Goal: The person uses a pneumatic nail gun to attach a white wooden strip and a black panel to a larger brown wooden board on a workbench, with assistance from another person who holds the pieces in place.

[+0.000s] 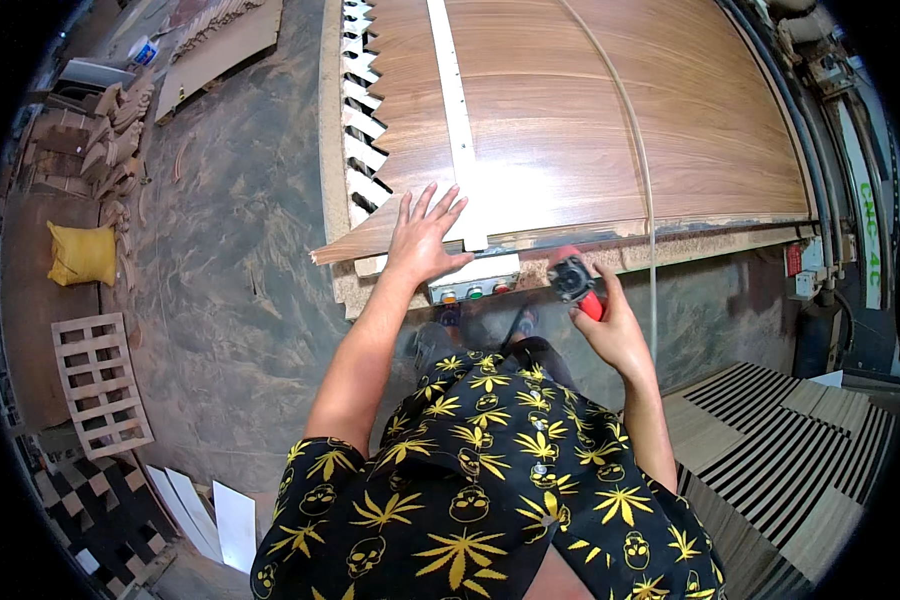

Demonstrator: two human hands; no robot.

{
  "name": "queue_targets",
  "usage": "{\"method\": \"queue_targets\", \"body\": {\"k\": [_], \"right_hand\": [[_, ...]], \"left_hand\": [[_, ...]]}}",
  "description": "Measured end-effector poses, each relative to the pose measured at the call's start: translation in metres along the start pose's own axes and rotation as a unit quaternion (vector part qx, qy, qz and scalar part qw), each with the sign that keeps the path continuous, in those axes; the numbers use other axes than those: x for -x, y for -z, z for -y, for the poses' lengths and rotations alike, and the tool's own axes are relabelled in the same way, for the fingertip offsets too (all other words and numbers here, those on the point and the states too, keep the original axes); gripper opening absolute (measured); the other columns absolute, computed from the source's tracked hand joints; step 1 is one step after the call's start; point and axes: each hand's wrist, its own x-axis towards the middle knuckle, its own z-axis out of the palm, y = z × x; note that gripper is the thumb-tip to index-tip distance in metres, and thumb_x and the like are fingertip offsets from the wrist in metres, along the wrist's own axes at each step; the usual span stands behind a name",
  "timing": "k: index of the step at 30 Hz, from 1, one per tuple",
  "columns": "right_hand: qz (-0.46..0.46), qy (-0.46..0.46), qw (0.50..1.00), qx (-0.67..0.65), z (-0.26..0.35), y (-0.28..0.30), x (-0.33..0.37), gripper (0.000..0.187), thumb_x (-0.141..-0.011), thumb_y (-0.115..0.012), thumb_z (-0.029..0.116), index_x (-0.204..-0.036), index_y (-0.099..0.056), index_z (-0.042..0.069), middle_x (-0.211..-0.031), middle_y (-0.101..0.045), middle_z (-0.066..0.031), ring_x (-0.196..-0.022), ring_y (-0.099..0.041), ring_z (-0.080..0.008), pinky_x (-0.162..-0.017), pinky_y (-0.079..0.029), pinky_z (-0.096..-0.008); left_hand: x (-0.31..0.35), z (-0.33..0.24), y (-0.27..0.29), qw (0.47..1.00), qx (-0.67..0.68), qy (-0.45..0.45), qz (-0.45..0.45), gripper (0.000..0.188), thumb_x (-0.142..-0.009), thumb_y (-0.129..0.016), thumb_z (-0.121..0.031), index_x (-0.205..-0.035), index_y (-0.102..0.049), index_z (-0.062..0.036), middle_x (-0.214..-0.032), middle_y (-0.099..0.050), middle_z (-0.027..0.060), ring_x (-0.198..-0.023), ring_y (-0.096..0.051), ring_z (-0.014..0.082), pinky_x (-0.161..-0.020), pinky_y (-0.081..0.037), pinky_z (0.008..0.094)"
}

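Observation:
A large wood-grain panel [560,130] lies on the bench in front of me. My left hand [425,232] rests flat near its front edge, fingers spread. Beside those fingertips a long white metal strip [452,95] with small holes runs away across the panel. A narrow pointed offcut [360,238] of the same board extends left from under the left hand. My right hand [615,325] is wrapped round the handle of a red and black nail gun [573,280], held just off the panel's front edge. Its nose is hidden from above.
A control box [475,278] with coloured buttons is fixed at the bench front. Zigzag-edged strips [362,110] line the panel's left side. A pale hose [635,130] crosses the panel and hangs down. Striped boards [790,430] are at lower right, a slatted pallet [100,383] at left.

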Motion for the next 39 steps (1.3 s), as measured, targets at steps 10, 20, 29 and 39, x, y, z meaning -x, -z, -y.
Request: {"method": "queue_targets", "body": {"k": [10,20,29,39], "right_hand": [[0.077,0.033,0.994,-0.065,0.035,-0.022,-0.033,0.038,-0.090,-0.075,0.022,-0.116,-0.065,-0.004,-0.088,-0.070,-0.0097,-0.077,-0.062,-0.0157,-0.075,-0.052,-0.0338],[0.115,-0.049,0.984,-0.125,0.055,-0.030,-0.078,0.023,-0.092,-0.068,0.020,-0.089,-0.064,-0.003,-0.062,-0.059,-0.0022,-0.052,-0.056,-0.0118,-0.050,-0.044,-0.0310],[0.100,-0.054,0.979,-0.171,0.059,-0.044,-0.102,0.019,-0.093,-0.063,0.014,-0.079,-0.060,0.002,-0.062,-0.057,-0.0018,-0.052,-0.053,-0.0111,-0.048,-0.043,-0.0298],[0.103,-0.059,0.981,-0.155,0.074,-0.046,-0.099,0.021,-0.094,-0.062,0.013,-0.076,-0.057,0.003,-0.063,-0.054,-0.0011,-0.053,-0.051,-0.0108,-0.050,-0.042,-0.0301]], "left_hand": [[-0.014,0.005,-0.004,0.999,0.013,0.013,-0.040,0.095,-0.074,-0.079,-0.064,-0.156,-0.046,-0.0282,-0.167,-0.033,-0.0056,-0.156,-0.022,0.0257,-0.129,-0.008,0.0557],[-0.024,0.003,-0.008,0.998,0.025,0.027,-0.058,0.093,-0.070,-0.083,-0.060,-0.152,-0.052,-0.0299,-0.165,-0.037,-0.0068,-0.155,-0.027,0.0252,-0.127,-0.014,0.0553],[-0.024,0.006,-0.006,0.996,0.062,0.034,-0.057,0.092,-0.069,-0.085,-0.056,-0.151,-0.053,-0.0311,-0.164,-0.040,-0.0088,-0.154,-0.028,0.0248,-0.128,-0.012,0.0550],[-0.024,0.004,-0.005,0.994,0.081,0.052,-0.046,0.093,-0.066,-0.089,-0.053,-0.150,-0.053,-0.0340,-0.162,-0.041,-0.0116,-0.154,-0.029,0.0221,-0.130,-0.011,0.0529]]}}
